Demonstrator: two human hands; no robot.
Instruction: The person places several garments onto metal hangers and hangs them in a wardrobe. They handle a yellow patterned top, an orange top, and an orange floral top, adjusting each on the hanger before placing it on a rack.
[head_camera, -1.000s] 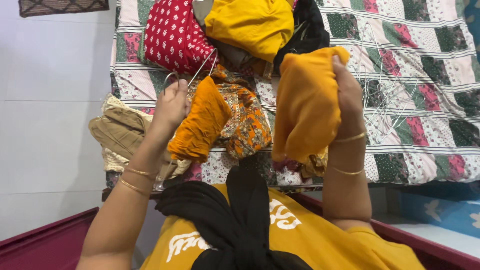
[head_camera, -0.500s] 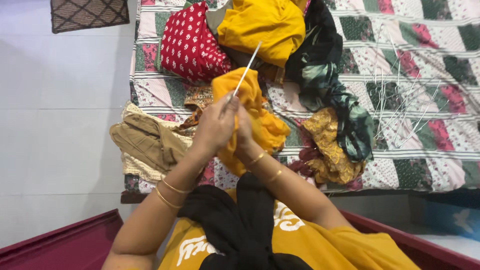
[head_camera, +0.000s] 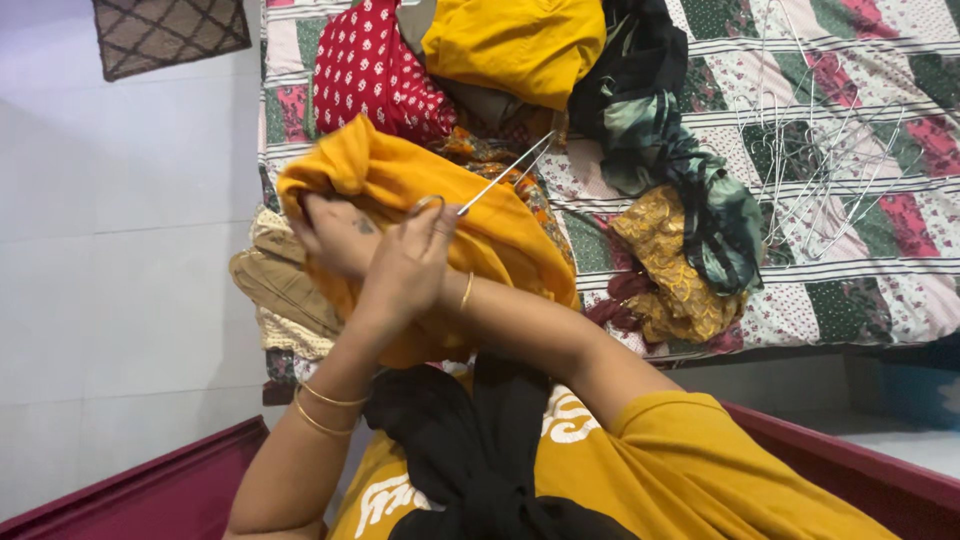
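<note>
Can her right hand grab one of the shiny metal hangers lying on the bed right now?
Probably not right away. Her right hand is crossed to the left, wrapped in the yellow cloth, far from the hanger pile. The bed between them lies open, so she could reach after freeing it.

One head-worn camera looks steeply down, close over the hands, toward the bed (head_camera: 850, 290).

mustard garment (head_camera: 500, 235), bunched, on wire hanger (head_camera: 500, 178)
</note>
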